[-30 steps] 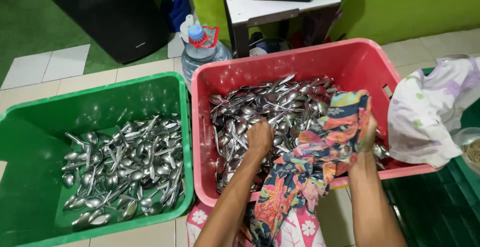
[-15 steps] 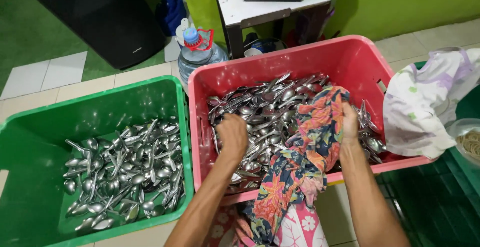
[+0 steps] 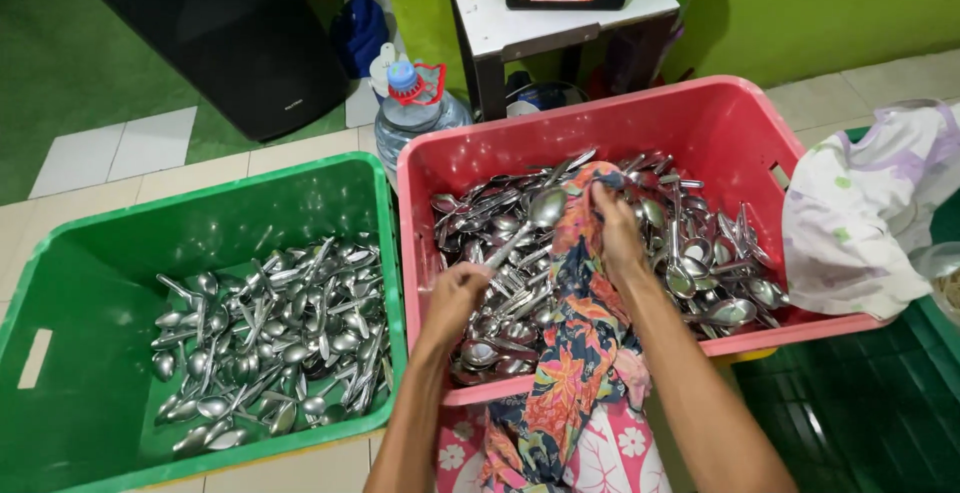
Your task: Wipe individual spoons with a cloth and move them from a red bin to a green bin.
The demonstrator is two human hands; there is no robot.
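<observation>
Left hand (image 3: 455, 293) pinches a spoon (image 3: 525, 223) by its handle above the red bin (image 3: 720, 123). Right hand (image 3: 615, 228) grips the flowery cloth (image 3: 570, 353) against the spoon's bowl. Its fingertips hide in the cloth.

Spoon (image 3: 528, 223): plain metal, held by its handle end, bowl raised and tilted above the heap in the pink crate (image 3: 720, 118). Cloth (image 3: 575, 343): floral, orange and dark blue, draped from the spoon bowl over the crate's near rim, hanging below it
</observation>
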